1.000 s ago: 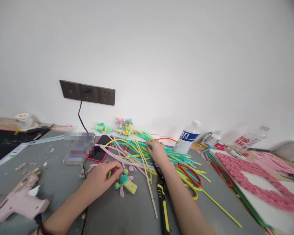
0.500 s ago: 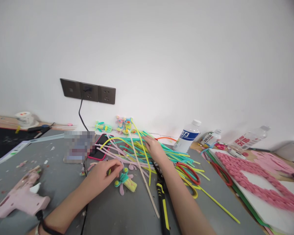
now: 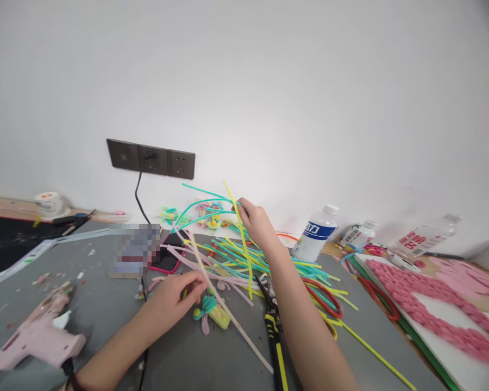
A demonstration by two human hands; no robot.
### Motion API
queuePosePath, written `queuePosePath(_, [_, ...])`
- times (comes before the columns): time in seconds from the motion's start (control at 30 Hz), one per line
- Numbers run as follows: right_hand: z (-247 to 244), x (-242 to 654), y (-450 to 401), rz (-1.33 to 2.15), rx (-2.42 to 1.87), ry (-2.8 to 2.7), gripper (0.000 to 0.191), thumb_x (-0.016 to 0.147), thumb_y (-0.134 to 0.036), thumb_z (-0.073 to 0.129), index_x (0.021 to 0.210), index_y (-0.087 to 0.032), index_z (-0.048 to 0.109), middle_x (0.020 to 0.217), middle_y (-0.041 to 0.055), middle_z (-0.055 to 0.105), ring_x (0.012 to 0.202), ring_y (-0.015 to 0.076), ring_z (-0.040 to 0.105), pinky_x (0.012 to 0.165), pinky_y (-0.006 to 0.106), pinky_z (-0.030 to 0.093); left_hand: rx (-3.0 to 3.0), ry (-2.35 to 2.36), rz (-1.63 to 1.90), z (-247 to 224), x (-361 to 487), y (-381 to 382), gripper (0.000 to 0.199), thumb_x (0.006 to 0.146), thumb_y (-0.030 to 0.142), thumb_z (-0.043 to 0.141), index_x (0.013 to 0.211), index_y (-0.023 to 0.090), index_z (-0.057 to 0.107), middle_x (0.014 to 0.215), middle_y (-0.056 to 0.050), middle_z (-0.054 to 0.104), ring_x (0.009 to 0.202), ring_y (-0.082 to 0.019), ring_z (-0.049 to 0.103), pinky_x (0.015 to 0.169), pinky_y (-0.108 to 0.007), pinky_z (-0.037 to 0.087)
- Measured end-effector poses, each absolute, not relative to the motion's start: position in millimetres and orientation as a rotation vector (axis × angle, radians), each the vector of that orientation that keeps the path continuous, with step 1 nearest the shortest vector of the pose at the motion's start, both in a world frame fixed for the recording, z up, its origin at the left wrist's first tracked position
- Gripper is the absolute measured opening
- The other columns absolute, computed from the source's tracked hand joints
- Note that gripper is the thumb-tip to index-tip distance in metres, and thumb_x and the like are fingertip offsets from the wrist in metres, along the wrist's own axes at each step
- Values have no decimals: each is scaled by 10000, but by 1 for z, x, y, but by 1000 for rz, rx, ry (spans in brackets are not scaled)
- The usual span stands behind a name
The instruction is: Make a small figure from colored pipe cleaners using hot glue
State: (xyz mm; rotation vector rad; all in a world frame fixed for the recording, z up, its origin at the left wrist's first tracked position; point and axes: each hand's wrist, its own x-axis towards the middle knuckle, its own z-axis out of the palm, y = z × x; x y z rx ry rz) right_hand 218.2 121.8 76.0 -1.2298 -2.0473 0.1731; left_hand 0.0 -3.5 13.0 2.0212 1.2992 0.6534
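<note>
In the head view, the right hand (image 3: 257,221) pinches teal stems (image 3: 199,201), which reach left from its fingers above the pile (image 3: 241,262). The left hand (image 3: 173,296), curled, is just left of the yellow-and-teal figure (image 3: 215,314) on the surface (image 3: 187,355); its grip I cannot tell.

You had two hands (image 3: 173,297), strands (image 3: 244,262) too tangled to count, one fuzzy figure (image 3: 218,316) near seven o'clock, one glue gun (image 3: 46,338) at eight, one pair of pliers (image 3: 274,338) between five and six, three labelled bottles (image 3: 318,231) between three and four, and three socket plates (image 3: 151,160) between nine and ten.
</note>
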Motion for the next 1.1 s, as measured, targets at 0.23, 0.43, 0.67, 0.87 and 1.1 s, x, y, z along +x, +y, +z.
queuePosePath(0.23, [90, 240, 114, 145, -1373, -2070, 331, 949, -233, 393, 1155, -150, 638, 1111, 138, 703, 1019, 255, 633, 890, 329, 438, 2027, 1304, 649, 11, -1, -3, 269, 957, 389, 413, 886, 220, 610, 686, 31, 677, 652, -149, 638, 646, -227, 402])
queuePosePath(0.43, [104, 260, 97, 366, -1588, -2241, 377, 916, -161, 429, 1185, -197, 691, 1233, 97, 687, 1128, 264, 618, 962, 353, 436, 2042, 1300, 642, 9, -1, -3, 235, 950, 375, 436, 919, 229, 617, 717, 34, 685, 674, -145, 642, 656, -220, 414])
queuePosePath(0.67, [115, 261, 96, -105, -1397, -1907, 430, 930, -225, 398, 1284, -180, 639, 890, 103, 658, 737, 229, 594, 712, 342, 448, 2013, 1287, 705, 4, -2, -2, 228, 947, 373, 444, 969, 232, 621, 786, 20, 690, 728, -151, 659, 676, -226, 437])
queuePosePath(0.87, [122, 267, 84, 137, -1499, -1991, 374, 910, -264, 417, 1150, -183, 693, 763, 55, 640, 669, 197, 544, 648, 309, 402, 2032, 1294, 739, 4, -3, -3, 217, 948, 367, 456, 971, 235, 626, 804, 21, 704, 732, -150, 658, 684, -232, 427])
queuePosePath(1.1, [116, 260, 89, 686, -1453, -2130, 250, 917, -318, 426, 910, -167, 625, 706, 10, 599, 572, 123, 490, 550, 242, 386, 2032, 1309, 730, 5, -3, -3, 223, 953, 372, 447, 954, 240, 627, 798, 26, 700, 719, -144, 645, 653, -229, 405])
